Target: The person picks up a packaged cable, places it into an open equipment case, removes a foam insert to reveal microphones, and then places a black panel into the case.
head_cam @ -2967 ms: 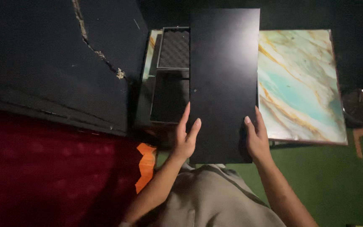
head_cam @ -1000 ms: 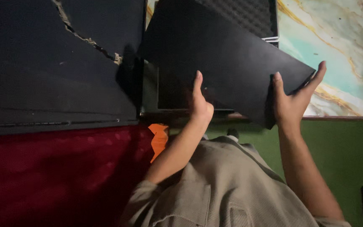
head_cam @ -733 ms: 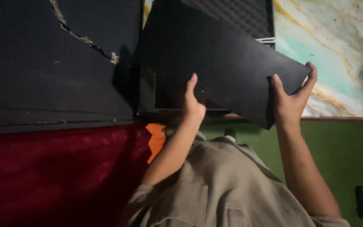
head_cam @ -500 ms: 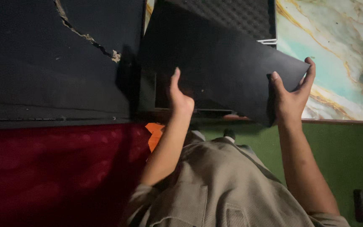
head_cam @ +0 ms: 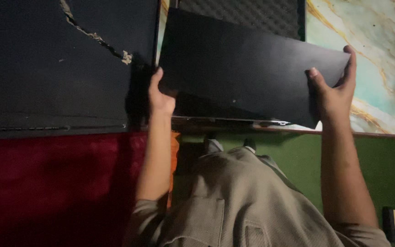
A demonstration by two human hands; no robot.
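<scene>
Both hands hold a tilted black panel (head_cam: 248, 77). The left hand (head_cam: 160, 97) grips its left edge, the right hand (head_cam: 334, 93) its right corner, above a marble-patterned slab (head_cam: 371, 59).

No packages, labels, signs or screens can be made out in this view. The surfaces that show are plain and carry no sticker, tag or display. The small dark object at the lower right corner is cut off by the frame's edge and too dim to tell what it is.
</scene>
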